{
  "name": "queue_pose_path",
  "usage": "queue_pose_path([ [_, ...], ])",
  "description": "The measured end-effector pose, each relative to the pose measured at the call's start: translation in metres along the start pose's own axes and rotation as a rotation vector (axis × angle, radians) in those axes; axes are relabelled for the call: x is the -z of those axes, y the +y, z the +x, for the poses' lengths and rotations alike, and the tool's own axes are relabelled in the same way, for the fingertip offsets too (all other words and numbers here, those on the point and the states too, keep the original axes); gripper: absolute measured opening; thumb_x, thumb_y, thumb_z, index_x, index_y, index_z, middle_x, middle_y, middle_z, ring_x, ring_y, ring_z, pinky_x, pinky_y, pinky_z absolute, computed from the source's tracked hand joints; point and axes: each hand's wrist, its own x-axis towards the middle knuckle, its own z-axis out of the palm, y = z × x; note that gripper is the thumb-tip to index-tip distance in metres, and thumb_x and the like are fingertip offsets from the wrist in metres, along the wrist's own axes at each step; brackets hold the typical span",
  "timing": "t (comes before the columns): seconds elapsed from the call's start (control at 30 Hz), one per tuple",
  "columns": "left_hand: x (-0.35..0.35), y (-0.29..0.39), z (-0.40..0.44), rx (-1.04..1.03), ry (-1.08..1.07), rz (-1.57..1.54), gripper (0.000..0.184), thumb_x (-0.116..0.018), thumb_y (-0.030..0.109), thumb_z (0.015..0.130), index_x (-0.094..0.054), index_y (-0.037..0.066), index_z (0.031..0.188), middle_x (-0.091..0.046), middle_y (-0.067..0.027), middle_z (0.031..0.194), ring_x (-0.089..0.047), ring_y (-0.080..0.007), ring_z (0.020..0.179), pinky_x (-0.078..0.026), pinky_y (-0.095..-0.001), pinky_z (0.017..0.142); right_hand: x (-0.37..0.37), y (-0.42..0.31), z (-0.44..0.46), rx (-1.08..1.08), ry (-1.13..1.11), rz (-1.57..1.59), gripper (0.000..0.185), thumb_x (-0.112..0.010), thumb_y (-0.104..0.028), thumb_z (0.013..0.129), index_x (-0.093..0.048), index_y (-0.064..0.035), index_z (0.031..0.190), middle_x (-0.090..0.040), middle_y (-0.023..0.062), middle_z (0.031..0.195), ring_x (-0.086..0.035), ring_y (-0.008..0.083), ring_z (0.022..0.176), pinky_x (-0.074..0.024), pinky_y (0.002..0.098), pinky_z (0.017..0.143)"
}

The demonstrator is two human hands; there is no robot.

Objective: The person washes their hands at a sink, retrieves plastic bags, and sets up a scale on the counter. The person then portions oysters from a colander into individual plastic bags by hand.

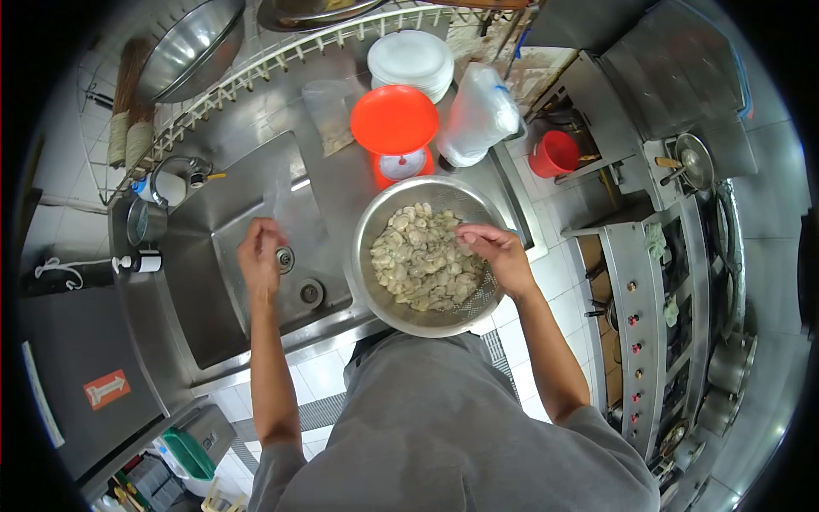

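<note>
A perforated metal colander (369, 294) full of shucked oysters (422, 256) stands at the counter's edge, right in front of my body. Over its right side is my right hand (499, 254), thumb and fingers pinched together above the oysters; anything between the fingertips is too small to name. My left hand (262, 254) hovers above the steel sink (200, 294), near the drain, with its fingers curled closed. A faint see-through streak shows just beyond its fingertips, and I cannot make out whether the hand holds something.
Behind the colander stand an orange kitchen scale (395, 119), a stack of white plates (410, 58) and a white plastic bag (479, 115). A clear bag (329, 111) lies left of the scale. The faucet (175, 175) is at the sink's far left; a stove (644, 324) stands right.
</note>
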Motion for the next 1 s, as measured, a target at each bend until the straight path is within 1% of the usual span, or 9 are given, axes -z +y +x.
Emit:
queue_pose_path([
  [0.17, -0.003, -0.007, 0.003, -0.062, 0.087, 0.163, 0.021, -0.072, 0.009, 0.09, -0.052, 0.005, 0.082, -0.051, 0.0029, 0.073, -0.049, -0.0046, 0.066, -0.038, -0.0211, 0.058, 0.024, -0.006, -0.008, -0.003, 0.005, 0.39, 0.028, -0.063, -0.013, 0.096, -0.066, 0.0006, 0.12, -0.069, 0.0104, 0.116, -0.065, 0.0196, 0.103, -0.0497, 0.0321, 0.09],
  [0.4, -0.011, -0.005, -0.006, -0.035, 0.035, 0.226, 0.02, -0.07, 0.002, 0.09, -0.051, 0.005, 0.095, -0.051, 0.0026, 0.079, -0.049, -0.0044, 0.071, -0.04, -0.021, 0.063, 0.054, -0.018, -0.004, 0.02, 0.044, 0.614, 0.024, -0.063, -0.01, 0.096, -0.067, 0.0017, 0.117, -0.071, 0.0092, 0.105, -0.066, 0.0149, 0.089, -0.052, 0.0276, 0.082],
  [0.57, -0.01, 0.005, -0.019, 0.017, 0.106, 0.255, 0.034, -0.072, 0.003, 0.087, -0.058, 0.002, 0.118, -0.052, 0.0021, 0.074, -0.046, -0.0057, 0.066, -0.038, -0.0218, 0.061, 0.116, -0.086, 0.009, 0.411, 0.523, 0.231, 0.012, -0.071, -0.01, 0.089, -0.071, -0.0032, 0.099, -0.071, 0.0068, 0.099, -0.063, 0.0165, 0.089, -0.0488, 0.032, 0.084],
  [0.67, 0.003, -0.006, -0.022, 0.008, 0.114, 0.416, 0.031, -0.07, 0.006, 0.089, -0.061, 0.004, 0.118, -0.053, 0.0012, 0.073, -0.047, -0.0065, 0.066, -0.04, -0.0233, 0.062, 0.157, -0.106, 0.048, 0.522, 0.7, 0.046, 0.009, -0.07, -0.01, 0.089, -0.07, -0.0016, 0.093, -0.071, 0.0045, 0.092, -0.063, 0.0121, 0.084, -0.0479, 0.0269, 0.077],
  [0.73, 0.004, -0.006, -0.026, -0.021, 0.123, 0.506, 0.025, -0.07, 0.007, 0.089, -0.064, 0.004, 0.114, -0.053, 0.0004, 0.072, -0.048, -0.0077, 0.065, -0.041, -0.0247, 0.062, 0.19, -0.081, 0.098, 0.391, 0.828, -0.211, 0.018, -0.075, -0.01, 0.081, -0.071, 0.0008, 0.095, -0.071, 0.0045, 0.092, -0.061, 0.01, 0.083, -0.0469, 0.0259, 0.078],
  [0.8, 0.001, -0.001, -0.032, -0.048, 0.136, 0.594, 0.02, -0.069, 0.009, 0.09, -0.066, 0.004, 0.109, -0.053, -0.0004, 0.071, -0.049, -0.0089, 0.065, -0.042, -0.026, 0.063, 0.24, -0.01, 0.182, 0.274, 0.73, -0.029, 0.022, -0.076, -0.015, 0.079, -0.073, 0.0014, 0.094, -0.07, 0.0036, 0.084, -0.061, 0.0113, 0.077, -0.0476, 0.0275, 0.075],
  [0.87, -0.005, 0.013, -0.037, 0.077, 0.133, 0.692, 0.015, -0.069, 0.012, 0.091, -0.068, 0.003, 0.103, -0.059, -0.0036, 0.084, -0.053, -0.0105, 0.075, -0.045, -0.0263, 0.068, 0.237, 0.018, 0.214, -0.034, 0.706, -0.227, 0.022, -0.072, -0.021, 0.084, -0.073, -0.0033, 0.098, -0.07, 0.0016, 0.092, -0.065, 0.0125, 0.082, -0.0464, 0.0239, 0.068],
  [0.9, -0.004, 0.008, -0.039, 0.074, 0.132, 0.691, 0.015, -0.069, 0.012, 0.091, -0.068, 0.003, 0.103, -0.059, -0.0036, 0.084, -0.053, -0.0105, 0.075, -0.045, -0.0263, 0.068, 0.233, 0.018, 0.22, -0.032, 0.708, -0.226, 0.022, -0.072, -0.021, 0.084, -0.073, -0.0033, 0.098, -0.07, 0.0016, 0.092, -0.065, 0.0125, 0.082, -0.0464, 0.0239, 0.068],
  [1.0, 0.001, -0.003, -0.039, -0.19, 0.167, 0.678, 0.015, -0.07, 0.013, 0.09, -0.071, 0.006, 0.103, -0.061, -0.0075, 0.087, -0.056, -0.018, 0.072, -0.048, -0.0324, 0.065, 0.226, 0.015, 0.216, -0.319, 0.749, -0.025, 0.03, -0.071, -0.029, 0.085, -0.074, -0.0049, 0.102, -0.071, 0.0012, 0.094, -0.066, 0.0145, 0.082, -0.0467, 0.0239, 0.069],
])
